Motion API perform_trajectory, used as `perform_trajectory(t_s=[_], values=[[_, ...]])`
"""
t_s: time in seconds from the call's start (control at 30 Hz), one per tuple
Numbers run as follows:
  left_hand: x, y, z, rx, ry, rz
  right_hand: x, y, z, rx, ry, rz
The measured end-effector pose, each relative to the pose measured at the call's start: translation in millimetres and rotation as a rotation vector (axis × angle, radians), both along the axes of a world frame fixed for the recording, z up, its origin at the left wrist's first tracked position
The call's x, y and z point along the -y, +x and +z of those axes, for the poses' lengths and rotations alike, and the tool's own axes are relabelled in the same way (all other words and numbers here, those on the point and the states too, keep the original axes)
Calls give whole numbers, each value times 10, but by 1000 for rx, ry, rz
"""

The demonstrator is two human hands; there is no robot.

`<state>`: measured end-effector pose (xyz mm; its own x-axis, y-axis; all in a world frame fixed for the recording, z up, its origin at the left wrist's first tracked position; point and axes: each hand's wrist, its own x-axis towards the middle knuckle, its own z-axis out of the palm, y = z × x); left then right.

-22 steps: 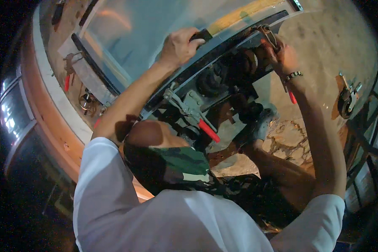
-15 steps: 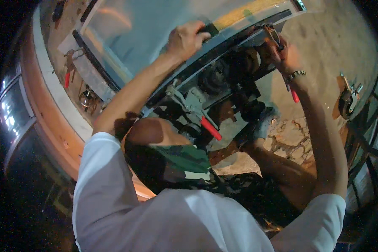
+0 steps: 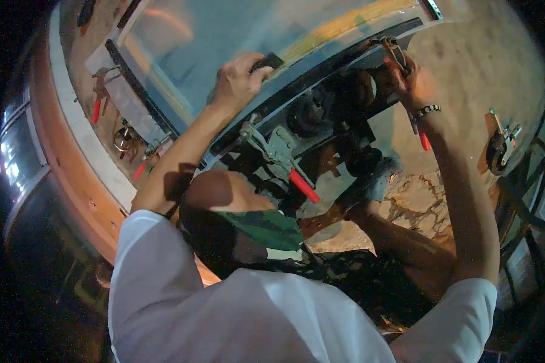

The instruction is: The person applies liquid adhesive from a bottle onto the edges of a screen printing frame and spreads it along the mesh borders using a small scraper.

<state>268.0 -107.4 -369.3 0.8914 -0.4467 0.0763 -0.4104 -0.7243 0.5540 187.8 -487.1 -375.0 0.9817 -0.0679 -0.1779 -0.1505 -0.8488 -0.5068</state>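
My left hand point(image 3: 239, 78) is closed around a small dark block point(image 3: 267, 62) on a pale, translucent framed panel point(image 3: 194, 48), just inside its near dark edge bar point(image 3: 303, 75). My right hand point(image 3: 409, 81) is closed on a metal clamp point(image 3: 395, 53) at that bar's right end; a red handle point(image 3: 424, 138) shows below my wrist. Between my arms a metal toggle clamp point(image 3: 275, 148) with a red handle is attached at the near edge, above black parts point(image 3: 312, 112). Another red-handled clamp point(image 3: 100, 91) is at the panel's left side.
My bent bare leg and foot point(image 3: 369, 218) are below the frame on a cracked concrete floor point(image 3: 412, 199). A caster wheel point(image 3: 499, 154) with metal fittings lies at the right. An orange-and-white ledge point(image 3: 75, 163) runs along the left, and dark metal bars point(image 3: 533, 212) stand at the far right.
My left hand with the dark block moved up and right, then back down and left, past where it began. My right hand stays on the clamp, shifted only slightly.
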Motion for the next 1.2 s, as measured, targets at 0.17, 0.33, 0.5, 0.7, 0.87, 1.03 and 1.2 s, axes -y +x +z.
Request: perform_trajectory(t_s=[0.17,0.33,0.5,0.7,0.87,1.03,1.2], values=[[710,201,25,-22,-158,-122,81,20,-30,-84,-80,12],[937,420,-181,-11,-83,-153,-105,51,158,-138,-109,-40],[1234,610,-238,11,-88,-114,-112,28,144,39,-62,-42],[1853,968,-294,53,-170,-97,-129,55,231,-80,-50,-35],[2299,1161,-356,120,-147,-211,-151,51,316,-90,-59,4],[2639,1265,-288,99,-144,-258,-140,69,297,-59,-42,2],[2796,1383,-452,94,-155,-332,-123,67,345,-124,-22,48]])
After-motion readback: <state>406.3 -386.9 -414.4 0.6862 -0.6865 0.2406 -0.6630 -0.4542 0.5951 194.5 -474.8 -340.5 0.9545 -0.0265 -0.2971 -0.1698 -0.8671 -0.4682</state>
